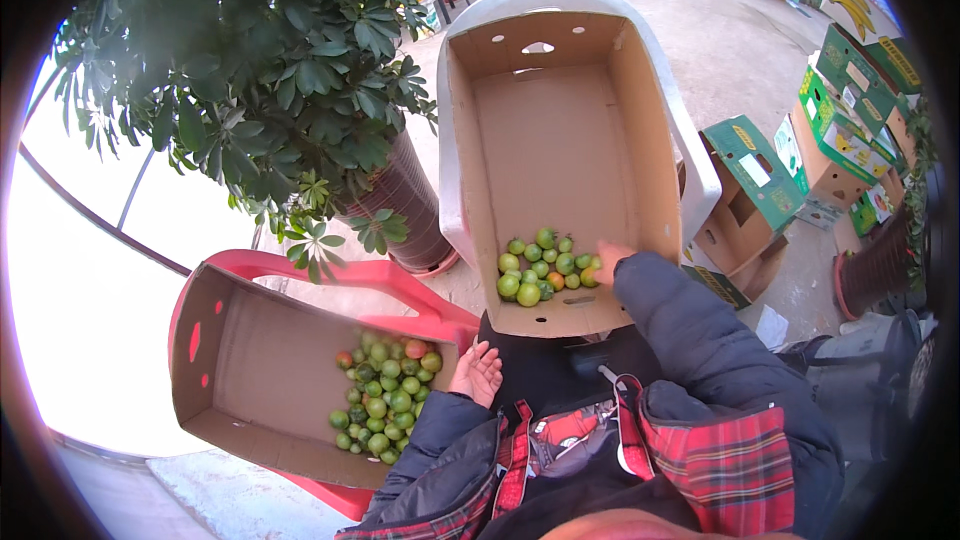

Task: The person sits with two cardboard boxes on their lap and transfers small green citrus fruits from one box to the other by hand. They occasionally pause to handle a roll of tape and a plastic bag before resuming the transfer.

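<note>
In front of me a cardboard box [555, 135] rests on a white plastic chair [701, 172]. Green tomatoes [529, 294], one of them orange-red, are gathered at its near end. My right hand [613, 261] reaches into this box at the right edge of the tomatoes; its fingertips are partly hidden, so a grip cannot be made out. To the left, a second cardboard box [277, 345] holds a larger heap of green tomatoes [390, 382] with a few reddish ones. My left hand [478, 373] is beside this box's right end, palm up, fingers loosely curled, with nothing visible in it.
The left box sits on a red plastic chair [352, 266]. Behind it, a leafy potted plant [300, 67] leans into view. Banana cartons [765, 165] are stacked at right, near another plant pot [862, 270]. A dark bucket [855, 382] stands close on my right.
</note>
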{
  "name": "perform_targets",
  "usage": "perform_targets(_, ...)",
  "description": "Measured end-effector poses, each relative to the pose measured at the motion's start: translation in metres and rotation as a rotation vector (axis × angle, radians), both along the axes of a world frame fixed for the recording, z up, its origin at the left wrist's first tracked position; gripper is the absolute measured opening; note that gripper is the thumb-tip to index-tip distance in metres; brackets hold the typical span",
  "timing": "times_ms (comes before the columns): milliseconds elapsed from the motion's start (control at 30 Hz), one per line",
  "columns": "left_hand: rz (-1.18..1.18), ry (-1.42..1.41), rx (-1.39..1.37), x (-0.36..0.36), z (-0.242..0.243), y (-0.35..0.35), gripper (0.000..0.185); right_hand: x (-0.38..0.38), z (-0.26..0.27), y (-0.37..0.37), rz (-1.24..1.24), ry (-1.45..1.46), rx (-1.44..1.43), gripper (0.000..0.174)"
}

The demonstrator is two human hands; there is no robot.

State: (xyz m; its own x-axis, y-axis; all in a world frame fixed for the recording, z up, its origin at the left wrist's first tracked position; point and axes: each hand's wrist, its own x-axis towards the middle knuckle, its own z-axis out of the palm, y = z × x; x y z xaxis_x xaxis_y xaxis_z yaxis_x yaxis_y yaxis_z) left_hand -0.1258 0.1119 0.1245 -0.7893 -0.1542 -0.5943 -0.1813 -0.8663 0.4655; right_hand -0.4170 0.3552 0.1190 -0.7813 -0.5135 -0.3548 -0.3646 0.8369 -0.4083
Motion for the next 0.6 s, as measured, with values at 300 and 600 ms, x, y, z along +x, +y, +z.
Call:
perform_targets(300, -0.244, 0.133, 0.128, -0.004, 0.02, 0.013, 0.045, 0.11, 0.074, -0.067, 0.486, -0.26, -0.678, 0.044)
perform_targets(600, 0.618, 0.176, -0.181, 0.054, 0.05, -0.101, 0.035, 0.064, 0.02, -0.012, 0.044, -0.141, -0.549, 0.031)
